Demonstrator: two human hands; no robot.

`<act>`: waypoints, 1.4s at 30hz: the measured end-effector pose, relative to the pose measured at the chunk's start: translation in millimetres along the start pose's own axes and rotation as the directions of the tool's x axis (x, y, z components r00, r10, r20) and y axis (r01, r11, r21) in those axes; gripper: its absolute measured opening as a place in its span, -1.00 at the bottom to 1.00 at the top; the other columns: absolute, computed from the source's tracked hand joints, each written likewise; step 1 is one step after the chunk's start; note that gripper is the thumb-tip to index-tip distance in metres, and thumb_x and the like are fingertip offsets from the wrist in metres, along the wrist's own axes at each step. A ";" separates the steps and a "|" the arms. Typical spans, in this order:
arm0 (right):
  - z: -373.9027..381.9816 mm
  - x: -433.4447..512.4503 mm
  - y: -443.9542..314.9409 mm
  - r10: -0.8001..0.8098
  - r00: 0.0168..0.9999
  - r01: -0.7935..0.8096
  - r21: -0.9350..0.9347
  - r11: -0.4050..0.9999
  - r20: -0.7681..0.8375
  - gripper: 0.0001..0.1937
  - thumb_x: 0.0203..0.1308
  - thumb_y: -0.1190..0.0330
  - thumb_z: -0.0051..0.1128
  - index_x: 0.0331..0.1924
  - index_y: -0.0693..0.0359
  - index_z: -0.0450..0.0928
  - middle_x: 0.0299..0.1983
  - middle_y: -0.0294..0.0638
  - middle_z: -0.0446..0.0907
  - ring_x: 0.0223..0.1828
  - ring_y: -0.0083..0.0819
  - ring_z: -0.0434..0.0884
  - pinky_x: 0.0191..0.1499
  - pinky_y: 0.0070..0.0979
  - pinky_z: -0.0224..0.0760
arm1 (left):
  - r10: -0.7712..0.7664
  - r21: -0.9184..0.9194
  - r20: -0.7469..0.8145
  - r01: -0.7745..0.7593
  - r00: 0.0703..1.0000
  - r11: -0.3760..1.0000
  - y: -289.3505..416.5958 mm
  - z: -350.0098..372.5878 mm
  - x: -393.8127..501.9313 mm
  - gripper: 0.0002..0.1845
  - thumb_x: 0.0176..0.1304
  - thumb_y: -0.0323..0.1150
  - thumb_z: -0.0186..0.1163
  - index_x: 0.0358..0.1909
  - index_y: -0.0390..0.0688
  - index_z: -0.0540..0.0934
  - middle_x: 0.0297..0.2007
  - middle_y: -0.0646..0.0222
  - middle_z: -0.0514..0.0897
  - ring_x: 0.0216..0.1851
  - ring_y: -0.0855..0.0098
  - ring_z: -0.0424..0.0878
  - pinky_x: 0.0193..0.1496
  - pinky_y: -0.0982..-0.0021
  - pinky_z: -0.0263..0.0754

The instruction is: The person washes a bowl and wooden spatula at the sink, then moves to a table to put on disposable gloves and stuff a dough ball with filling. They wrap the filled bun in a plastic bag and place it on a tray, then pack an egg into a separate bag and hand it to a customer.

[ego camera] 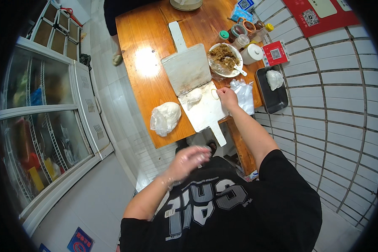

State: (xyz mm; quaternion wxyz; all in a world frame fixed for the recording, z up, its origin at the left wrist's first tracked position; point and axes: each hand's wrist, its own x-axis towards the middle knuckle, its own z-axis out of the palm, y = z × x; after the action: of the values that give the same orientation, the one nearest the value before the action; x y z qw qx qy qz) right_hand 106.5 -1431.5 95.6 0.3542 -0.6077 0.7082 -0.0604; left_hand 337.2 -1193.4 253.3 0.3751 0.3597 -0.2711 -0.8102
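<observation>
My right hand (228, 98) pinches a thin yellowish loop, like a rubber band (214, 94), at the right edge of a hinged press board. The board's lower leaf (208, 108) lies flat with its handle past the table edge; the upper leaf (189, 71) is folded back. A small whitish lump of dough (194, 98) sits on the lower leaf near the hinge. Before my chest, my left hand (190, 161) appears to wear a clear plastic glove; it is motion-blurred, fingers extended, with nothing visible in it. A larger dough mass (167, 117), partly in a clear bag, lies left of the board.
A bowl of brown filling (221, 58) holds a white spoon (237, 67). Plastic bags (243, 94) lie right of my hand. Jars (238, 30) and a white canister (252, 54) line the tiled wall. A black tray (272, 99) holds a bagged white lump (274, 80). A person's leg (116, 47) shows beyond the table.
</observation>
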 end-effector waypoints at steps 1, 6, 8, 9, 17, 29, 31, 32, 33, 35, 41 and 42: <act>-1.4 -3.4 -2.3 0.042 0.999 -0.041 0.007 0.999 -0.029 -0.68 0.28 0.11 0.19 -0.20 0.24 0.66 -0.26 -0.11 0.71 -0.22 -0.20 0.68 -0.12 -0.31 0.49 | -0.036 -0.052 -0.113 0.030 0.993 0.998 -5.8 -11.1 5.1 -0.57 0.46 -0.17 0.15 0.20 -0.26 0.51 0.00 0.29 0.65 0.01 0.43 0.63 0.15 0.38 0.53; -31.1 -60.0 -30.1 -0.387 0.921 0.381 -0.096 0.920 -0.053 -0.76 0.32 0.18 0.15 -0.26 0.20 0.63 -0.28 -0.12 0.67 -0.25 -0.12 0.66 -0.15 -0.27 0.50 | 0.035 0.002 -0.543 -0.040 0.839 0.999 -16.0 -24.0 54.0 -0.37 0.44 -0.18 0.19 0.40 -0.32 0.29 0.19 0.15 0.54 0.14 0.38 0.56 0.18 0.38 0.47; -47.1 -102.4 -44.4 -0.631 0.776 0.630 -0.050 0.775 -0.013 -0.83 0.28 0.21 0.21 -0.29 0.11 0.66 -0.31 -0.17 0.68 -0.31 -0.13 0.67 -0.28 -0.27 0.53 | 0.175 0.174 -0.549 -0.093 0.817 0.980 -11.0 -10.7 74.1 -0.12 0.38 -0.17 0.27 0.52 -0.35 0.01 0.30 0.07 0.44 0.24 0.33 0.49 0.18 0.37 0.45; -57.1 -122.9 -50.8 -0.697 0.717 0.697 -0.034 0.717 -0.017 -0.85 0.25 0.24 0.24 -0.31 0.12 0.67 -0.33 -0.18 0.68 -0.33 -0.15 0.68 -0.31 -0.31 0.53 | 0.132 0.147 -0.504 -0.066 0.854 0.987 -7.6 -2.3 78.7 -0.13 0.40 -0.15 0.25 0.52 -0.32 0.01 0.26 0.12 0.48 0.19 0.36 0.52 0.14 0.42 0.47; -140.5 -186.5 -53.5 -0.539 0.831 0.476 0.326 0.817 0.138 -0.86 0.28 0.32 0.19 -0.21 0.20 0.60 -0.35 -0.12 0.67 -0.31 -0.21 0.69 -0.23 -0.38 0.54 | 0.149 -0.045 -0.382 -0.179 0.912 0.983 -5.1 72.9 81.5 -0.65 0.51 -0.16 0.07 0.01 -0.27 0.56 -0.16 0.29 0.69 -0.16 0.39 0.68 -0.05 0.41 0.57; -207.1 -201.8 -1.8 -0.558 0.770 0.190 0.724 0.663 0.309 -0.82 0.41 0.32 0.08 -0.11 0.27 0.52 -0.36 -0.28 0.63 -0.42 -0.61 0.57 -0.37 -0.66 0.45 | 0.301 -0.006 -0.230 -0.310 0.926 0.951 -19.4 154.0 108.0 -0.69 0.47 -0.24 0.13 0.02 -0.29 0.57 -0.18 0.31 0.69 -0.18 0.49 0.65 -0.02 0.39 0.56; -216.5 -198.9 5.0 -0.568 0.724 -0.033 0.841 0.539 0.392 -0.84 0.45 0.28 0.05 -0.11 0.20 0.48 -0.40 -0.38 0.55 -0.54 -0.72 0.43 -0.50 -0.76 0.25 | 0.310 -0.010 -0.396 -0.341 0.865 0.940 -18.6 162.1 103.8 -0.78 0.47 -0.29 0.11 -0.10 -0.26 0.59 -0.20 0.27 0.70 -0.18 0.42 0.65 0.03 0.31 0.54; -219.5 -196.4 7.6 -0.559 0.689 -0.210 0.866 0.454 0.460 -0.84 0.44 0.28 0.05 -0.13 0.19 0.48 -0.41 -0.39 0.53 -0.55 -0.72 0.42 -0.52 -0.76 0.23 | 0.399 -0.066 -0.394 -0.458 0.828 0.887 -16.5 166.1 101.1 -0.78 0.48 -0.29 0.09 -0.13 -0.24 0.58 -0.22 0.27 0.69 -0.18 0.39 0.64 0.07 0.26 0.51; -223.2 -193.8 10.5 -0.618 0.615 -0.375 0.871 0.318 0.490 -0.85 0.44 0.27 0.06 -0.15 0.18 0.48 -0.42 -0.41 0.51 -0.57 -0.71 0.40 -0.54 -0.76 0.20 | 0.466 -0.154 -0.398 -0.559 0.790 0.815 -12.4 169.0 97.0 -0.78 0.49 -0.28 0.06 -0.16 -0.23 0.57 -0.24 0.28 0.69 -0.18 0.36 0.63 0.11 0.21 0.48; -225.7 -190.4 12.8 -0.576 0.600 -0.238 0.811 0.534 0.555 -0.85 0.44 0.28 0.07 -0.16 0.18 0.50 -0.41 -0.42 0.52 -0.53 -0.70 0.42 -0.48 -0.73 0.27 | 0.596 -0.191 -0.316 -0.665 0.738 0.722 6.4 168.1 88.6 -0.76 0.50 -0.27 -0.01 -0.21 -0.20 0.56 -0.43 0.36 0.59 -0.28 0.40 0.55 0.03 0.20 0.45; -230.1 -187.9 -12.2 -0.575 0.712 0.280 0.589 0.758 0.402 -0.81 0.41 0.29 0.11 -0.14 0.24 0.61 -0.35 -0.44 0.55 -0.29 -0.69 0.48 -0.21 -0.65 0.40 | 0.569 -0.260 0.092 -0.532 0.817 0.806 52.0 167.5 37.5 -0.64 0.44 -0.29 0.01 0.14 -0.23 0.56 -0.43 0.23 0.67 -0.57 0.38 0.58 -0.37 0.28 0.59; -228.7 -185.9 -22.6 -0.605 0.695 0.250 0.658 0.710 0.389 -0.82 0.41 0.29 0.11 -0.15 0.23 0.60 -0.35 -0.44 0.54 -0.29 -0.70 0.48 -0.21 -0.65 0.40 | 0.386 -0.187 0.140 -0.358 0.912 0.915 51.9 175.0 41.1 -0.60 0.41 -0.36 0.01 0.23 -0.22 0.51 -0.28 0.13 0.69 -0.52 0.35 0.64 -0.35 0.32 0.63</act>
State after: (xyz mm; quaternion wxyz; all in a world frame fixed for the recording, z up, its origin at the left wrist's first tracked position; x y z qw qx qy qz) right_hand -4.5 -1348.1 356.5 0.6873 -0.6191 0.3441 -0.1607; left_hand 202.1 -1226.3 378.4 0.5250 0.1986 -0.3015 -0.7707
